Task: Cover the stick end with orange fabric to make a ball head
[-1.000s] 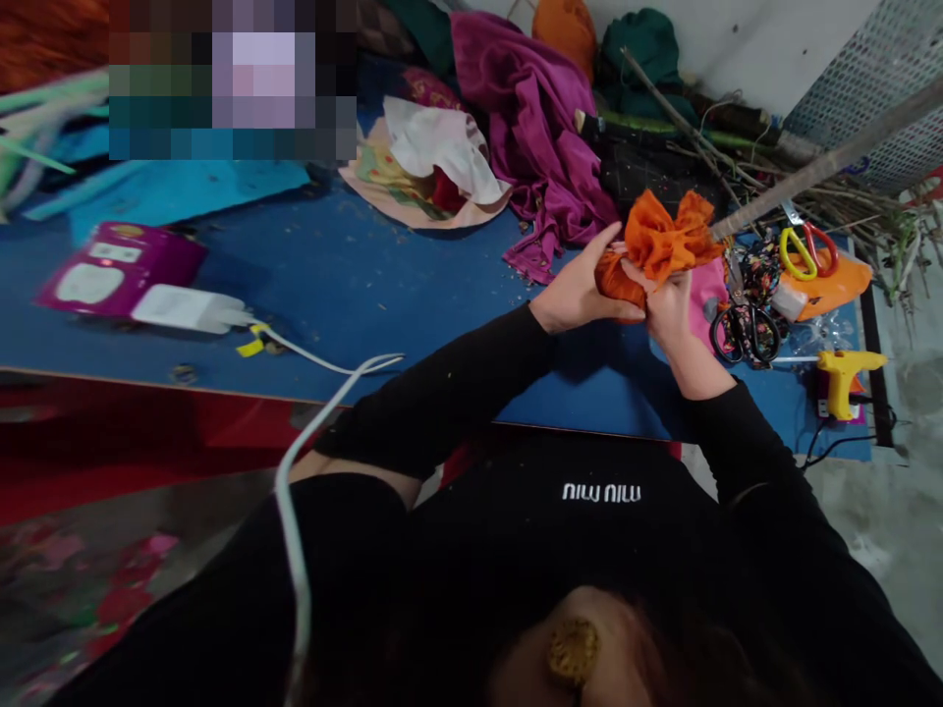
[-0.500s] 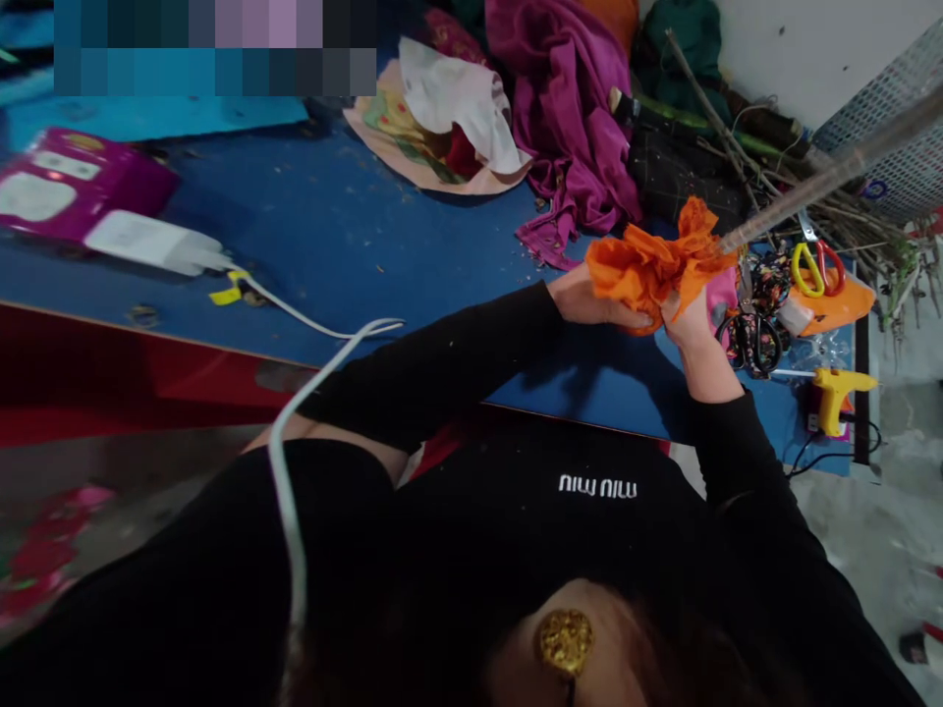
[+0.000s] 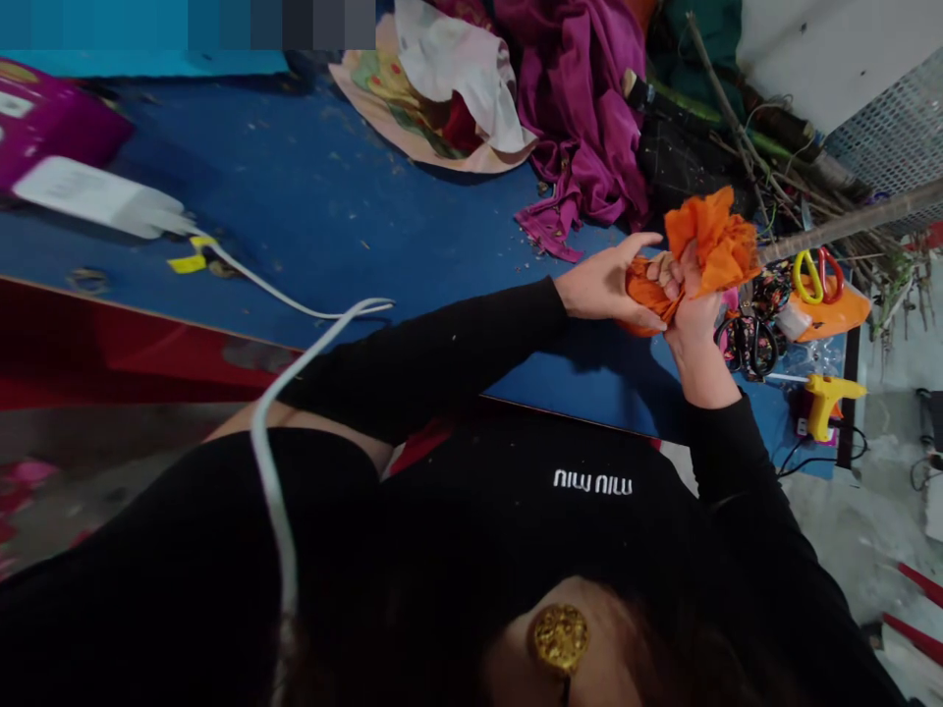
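A crumpled, ruffled orange cloth [image 3: 713, 245] is bunched around the end of a long, thin stick [image 3: 847, 231], which points off to the upper right. My right hand [image 3: 693, 299] is closed around the gathered part of the cloth, its fingertips curled over it. From the left, my left hand [image 3: 600, 282] cups the lower end of the same cloth between thumb and fingers. Both hands are just above the blue table [image 3: 295, 196], near its front edge.
Right of my hands lie scissors [image 3: 817, 275], dark-handled scissors [image 3: 748, 344] and a yellow glue gun [image 3: 829, 403]. Magenta cloth [image 3: 582, 108], patterned fabric [image 3: 434, 108] and branches [image 3: 773, 167] are behind. A white cable [image 3: 269, 471] crosses the left side.
The orange cloth, spread over both hands before, is now bunched more tightly in my right hand. My left thumb has come into sight and the stick has tilted lower.
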The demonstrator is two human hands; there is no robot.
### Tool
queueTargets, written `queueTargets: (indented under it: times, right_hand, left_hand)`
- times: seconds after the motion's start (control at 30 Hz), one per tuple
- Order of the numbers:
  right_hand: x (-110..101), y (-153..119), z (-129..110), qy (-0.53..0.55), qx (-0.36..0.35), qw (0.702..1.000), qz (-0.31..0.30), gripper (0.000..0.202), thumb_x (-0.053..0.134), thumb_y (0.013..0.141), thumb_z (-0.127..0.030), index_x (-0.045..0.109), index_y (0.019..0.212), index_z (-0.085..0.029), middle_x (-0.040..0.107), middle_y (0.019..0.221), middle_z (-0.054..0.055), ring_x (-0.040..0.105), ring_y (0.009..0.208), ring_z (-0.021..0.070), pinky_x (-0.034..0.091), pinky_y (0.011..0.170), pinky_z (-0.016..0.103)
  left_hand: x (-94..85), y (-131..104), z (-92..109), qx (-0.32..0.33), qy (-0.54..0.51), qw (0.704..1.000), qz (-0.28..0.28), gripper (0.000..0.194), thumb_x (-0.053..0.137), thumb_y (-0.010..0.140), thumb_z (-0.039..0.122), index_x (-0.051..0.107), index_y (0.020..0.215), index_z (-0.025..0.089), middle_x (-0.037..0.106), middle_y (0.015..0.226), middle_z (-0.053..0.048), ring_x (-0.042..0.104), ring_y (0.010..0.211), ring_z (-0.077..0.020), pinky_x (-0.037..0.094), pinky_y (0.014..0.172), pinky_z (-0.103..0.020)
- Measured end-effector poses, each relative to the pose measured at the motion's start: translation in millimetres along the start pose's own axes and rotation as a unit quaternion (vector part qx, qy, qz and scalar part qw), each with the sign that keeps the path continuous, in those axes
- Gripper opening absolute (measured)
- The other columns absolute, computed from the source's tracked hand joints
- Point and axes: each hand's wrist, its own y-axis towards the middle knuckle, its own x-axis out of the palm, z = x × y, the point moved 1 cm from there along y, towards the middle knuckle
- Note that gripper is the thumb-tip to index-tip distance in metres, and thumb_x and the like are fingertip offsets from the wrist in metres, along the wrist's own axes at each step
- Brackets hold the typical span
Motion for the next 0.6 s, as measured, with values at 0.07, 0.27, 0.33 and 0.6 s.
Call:
queueTargets:
  times: [0.07, 0.27, 0.33, 0.6]
  right_hand:
    - [0, 5, -8, 0.019, -0.031, 0.999, 0.028, 0.058, 0.042, 0.091, -0.082, 0.03, 0.069, -0.029, 0.031, 0.055, -0.005, 0.049, 0.055, 0.0181, 0.063, 0.084, 0.047]
    - [-7, 5, -5, 0.012, -0.076, 0.995, 0.056, 0.055, 0.033, 0.096, -0.078, 0.036, 0.072, -0.029, 0.032, 0.062, -0.003, 0.047, 0.058, 0.0189, 0.06, 0.089, 0.048]
    - [-7, -1, -2, 0.012, -0.075, 0.995, 0.063, 0.054, 0.031, 0.099, -0.074, 0.035, 0.071, -0.028, 0.033, 0.062, -0.003, 0.046, 0.056, 0.0183, 0.061, 0.09, 0.047]
    - [-14, 21, 16, -0.024, -0.041, 0.997, 0.056, 0.061, 0.033, 0.086, -0.089, 0.039, 0.075, -0.029, 0.041, 0.069, 0.002, 0.061, 0.077, 0.0268, 0.058, 0.094, 0.056]
  left_hand:
    - [6.9, -2, -7, -0.016, -0.027, 0.999, 0.009, 0.116, 0.101, 0.047, 0.058, 0.052, 0.145, 0.02, 0.067, 0.135, -0.014, 0.062, 0.132, -0.0405, 0.045, 0.118, -0.058]
    - [28.0, -13, -3, -0.009, -0.076, 0.995, 0.061, 0.11, 0.098, 0.053, 0.063, 0.047, 0.141, 0.021, 0.06, 0.141, -0.015, 0.057, 0.137, -0.0373, 0.043, 0.12, -0.054]
    - [28.3, -17, 4, -0.006, -0.065, 0.995, 0.078, 0.096, 0.096, 0.059, 0.061, 0.05, 0.134, 0.022, 0.062, 0.135, -0.012, 0.059, 0.134, -0.0366, 0.043, 0.119, -0.054]
    - [19.9, -5, 4, -0.002, -0.027, 0.997, 0.07, 0.094, 0.09, 0.061, 0.068, 0.054, 0.134, 0.021, 0.063, 0.135, -0.011, 0.055, 0.137, -0.0403, 0.04, 0.121, -0.057]
